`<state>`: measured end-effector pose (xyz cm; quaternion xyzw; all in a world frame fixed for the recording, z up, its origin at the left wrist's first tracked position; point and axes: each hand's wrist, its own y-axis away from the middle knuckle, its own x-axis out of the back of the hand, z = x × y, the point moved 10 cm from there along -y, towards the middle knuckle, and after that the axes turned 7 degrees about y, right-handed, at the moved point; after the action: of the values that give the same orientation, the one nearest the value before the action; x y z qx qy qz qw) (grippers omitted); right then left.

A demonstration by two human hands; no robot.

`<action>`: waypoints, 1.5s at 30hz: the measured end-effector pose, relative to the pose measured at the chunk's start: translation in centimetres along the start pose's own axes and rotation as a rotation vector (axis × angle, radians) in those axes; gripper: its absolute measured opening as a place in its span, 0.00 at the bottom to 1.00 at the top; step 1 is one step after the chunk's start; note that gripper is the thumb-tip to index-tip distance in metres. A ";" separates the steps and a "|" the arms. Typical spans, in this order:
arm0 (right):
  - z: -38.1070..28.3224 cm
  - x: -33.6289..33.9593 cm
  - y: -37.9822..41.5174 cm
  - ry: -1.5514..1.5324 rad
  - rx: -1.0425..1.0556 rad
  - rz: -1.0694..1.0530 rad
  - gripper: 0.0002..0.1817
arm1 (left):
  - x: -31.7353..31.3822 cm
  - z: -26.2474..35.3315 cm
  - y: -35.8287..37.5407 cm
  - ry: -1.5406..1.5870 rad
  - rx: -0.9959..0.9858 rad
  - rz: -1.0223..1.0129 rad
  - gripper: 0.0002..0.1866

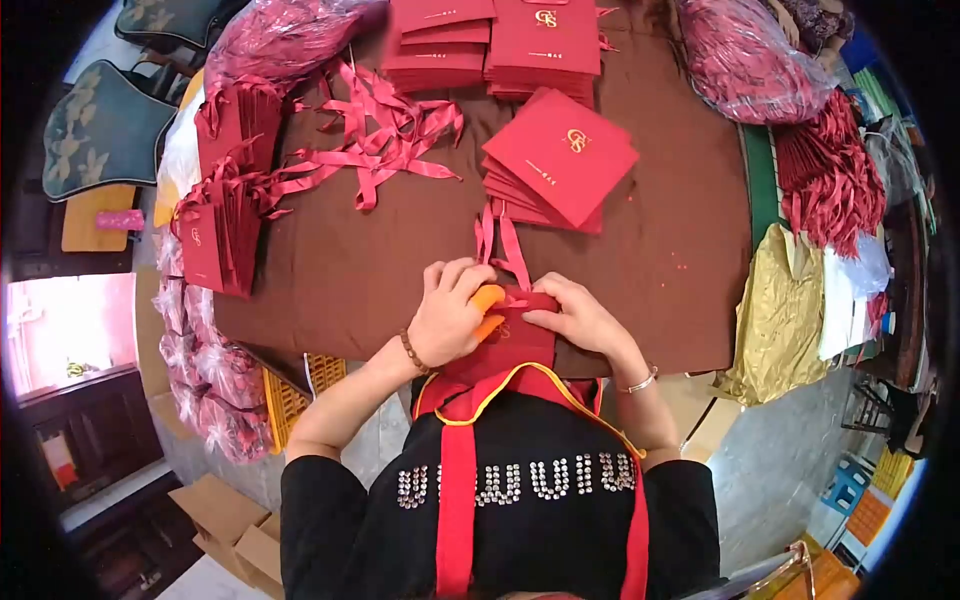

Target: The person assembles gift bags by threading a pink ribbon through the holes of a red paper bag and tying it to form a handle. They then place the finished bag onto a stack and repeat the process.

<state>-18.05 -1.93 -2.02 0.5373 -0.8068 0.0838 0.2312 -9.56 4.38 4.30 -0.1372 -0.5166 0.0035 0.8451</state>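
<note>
A small red paper gift bag [515, 348] with gold lettering is at the table's near edge, close to my body. My left hand [447, 312] wears orange finger covers [487, 298] on its thumb and a finger, and it pinches the bag's top edge by the ribbon. My right hand [580, 318] grips the bag's upper right side, thumb on the front. A pink-red ribbon [512, 250] extends from the bag's top away from me. Just beyond lies a fanned stack of red bags [570, 160]. What the fingertips do behind the bag is hidden.
Loose ribbons [375, 135] lie in a heap at the back left on the brown tablecloth [680, 270]. Ribboned bags [215, 240] stand along the left edge. More red stacks [545, 45] sit at the far side. Plastic-wrapped bundles [755, 70] and a gold sack [780, 315] are right.
</note>
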 end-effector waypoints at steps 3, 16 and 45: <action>0.3 0.0 0.1 -0.034 -0.051 -0.016 0.12 | 0.6 0.2 0.7 0.032 0.020 0.058 0.15; -0.1 0.2 0.9 0.029 -0.066 0.057 0.13 | -0.7 -2.5 1.4 0.401 0.252 -0.024 0.13; -0.3 0.0 1.2 -0.074 -0.028 0.055 0.11 | -0.7 -9.6 -1.0 0.162 0.518 0.098 0.11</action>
<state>-19.07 -1.36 -1.62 0.5143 -0.8304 0.0590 0.2060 -1.62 1.16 -0.24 0.0587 -0.4219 0.1653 0.8895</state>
